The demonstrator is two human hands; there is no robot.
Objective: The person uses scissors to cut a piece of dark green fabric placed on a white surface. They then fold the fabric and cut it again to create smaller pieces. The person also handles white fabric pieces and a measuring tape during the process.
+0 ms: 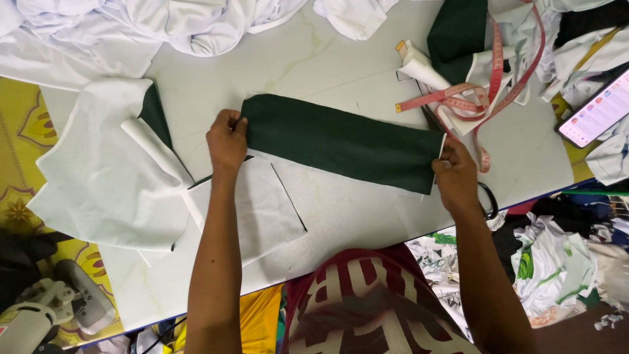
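Dark green fabric strip [341,141] stretched flat on worktop [341,65] between your hands, left grip [227,141] and right grip [454,172] each pinching one end.

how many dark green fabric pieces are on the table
3. A long green strip stretched between the left hand and right hand; one under the white piece at left; one at top right. More may be hidden.

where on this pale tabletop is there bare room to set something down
Bare pale tabletop lies between the heaped white cloth and the long dark green fabric strip, and below that strip. It is crowded by the pink measuring tape.
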